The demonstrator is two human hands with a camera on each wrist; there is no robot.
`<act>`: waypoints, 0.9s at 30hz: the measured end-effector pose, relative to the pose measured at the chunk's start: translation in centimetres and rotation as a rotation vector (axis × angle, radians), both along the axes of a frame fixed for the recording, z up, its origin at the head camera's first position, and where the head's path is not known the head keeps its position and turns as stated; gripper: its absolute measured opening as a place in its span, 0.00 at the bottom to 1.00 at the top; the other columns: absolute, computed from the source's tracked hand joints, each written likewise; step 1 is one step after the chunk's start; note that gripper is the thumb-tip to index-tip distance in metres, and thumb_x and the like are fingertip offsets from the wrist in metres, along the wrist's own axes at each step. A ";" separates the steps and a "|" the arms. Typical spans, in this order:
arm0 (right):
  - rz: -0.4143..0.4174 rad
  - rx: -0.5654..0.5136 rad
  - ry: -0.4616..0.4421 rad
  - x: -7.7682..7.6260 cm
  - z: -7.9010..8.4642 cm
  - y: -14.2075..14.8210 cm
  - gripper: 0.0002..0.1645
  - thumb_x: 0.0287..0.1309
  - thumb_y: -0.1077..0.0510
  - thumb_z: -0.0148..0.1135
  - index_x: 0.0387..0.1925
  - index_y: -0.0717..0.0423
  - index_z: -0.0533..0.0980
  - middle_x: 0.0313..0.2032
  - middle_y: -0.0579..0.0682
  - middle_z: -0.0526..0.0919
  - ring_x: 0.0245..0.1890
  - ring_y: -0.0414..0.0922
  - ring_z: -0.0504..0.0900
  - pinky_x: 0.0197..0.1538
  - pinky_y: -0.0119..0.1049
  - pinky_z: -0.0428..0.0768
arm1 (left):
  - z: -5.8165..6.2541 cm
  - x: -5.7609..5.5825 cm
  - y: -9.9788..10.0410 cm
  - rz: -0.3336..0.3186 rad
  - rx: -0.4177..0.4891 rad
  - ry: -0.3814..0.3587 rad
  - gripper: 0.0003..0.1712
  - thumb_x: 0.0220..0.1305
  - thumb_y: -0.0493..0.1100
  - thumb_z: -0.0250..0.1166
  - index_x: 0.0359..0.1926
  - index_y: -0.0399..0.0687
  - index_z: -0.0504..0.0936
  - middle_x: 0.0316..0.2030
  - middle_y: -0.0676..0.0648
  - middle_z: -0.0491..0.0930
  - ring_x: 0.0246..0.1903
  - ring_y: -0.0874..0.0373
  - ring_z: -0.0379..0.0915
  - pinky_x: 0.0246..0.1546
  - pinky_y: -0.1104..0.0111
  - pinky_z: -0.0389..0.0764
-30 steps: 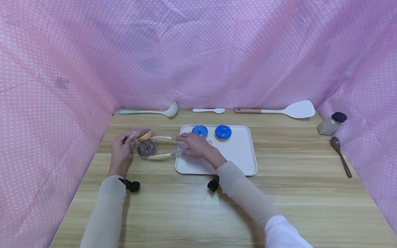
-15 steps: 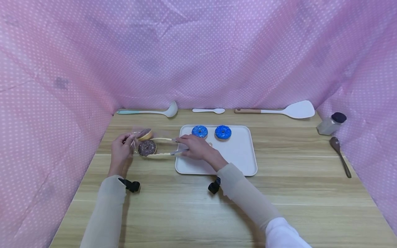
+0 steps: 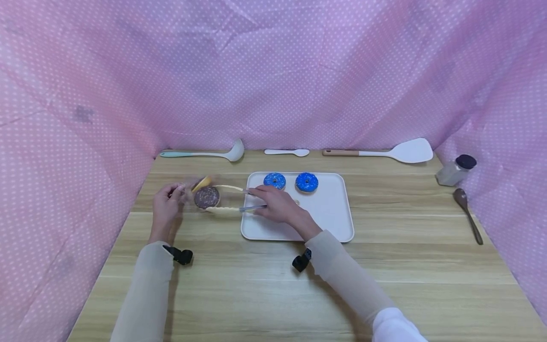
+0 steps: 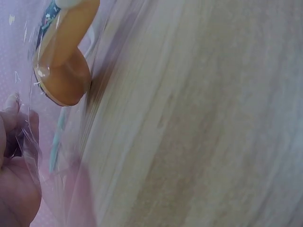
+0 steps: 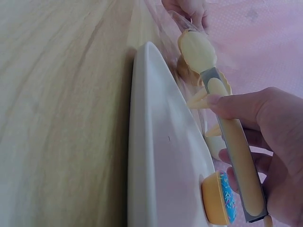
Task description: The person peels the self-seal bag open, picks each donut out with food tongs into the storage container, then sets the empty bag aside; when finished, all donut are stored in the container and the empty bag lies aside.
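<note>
My right hand grips a pair of tongs with cream tips and grey-edged handles, reaching left past the tray. Between the tong tips lies a chocolate doughnut with pale sprinkles. Just behind it a second doughnut leans on its side, showing its tan base. My left hand pinches the edge of a clear plastic bag. In the left wrist view the doughnuts show through or within the film; the bag's exact outline is hard to tell. Two blue doughnuts sit on the white tray.
Along the back edge lie a ladle, a small white spoon and a white spatula. A jar with a black lid and a dark spoon are at the right. A pink dotted cloth surrounds the table.
My right hand and the tongs have shifted slightly right and back, and the chocolate doughnut between the tips moved along. The doughnut behind it has tipped more steeply. My left hand stays in place.
</note>
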State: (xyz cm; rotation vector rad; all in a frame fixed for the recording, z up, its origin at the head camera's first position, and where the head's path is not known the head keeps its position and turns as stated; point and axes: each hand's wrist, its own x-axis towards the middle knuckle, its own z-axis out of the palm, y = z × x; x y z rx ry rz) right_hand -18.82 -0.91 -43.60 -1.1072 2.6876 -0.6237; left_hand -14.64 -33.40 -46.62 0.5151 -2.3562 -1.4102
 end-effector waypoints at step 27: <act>-0.065 -0.035 -0.014 0.9 0.9 6.0 0.38 0.57 0.42 0.65 0.67 0.44 0.66 0.65 0.49 0.71 0.64 0.49 0.69 0.65 0.48 0.70 | 0.8 0.3 0.0 -0.022 -0.039 -0.091 0.21 0.70 0.52 0.54 0.51 0.41 0.78 0.45 0.46 0.78 0.41 0.66 0.72 0.37 0.81 0.75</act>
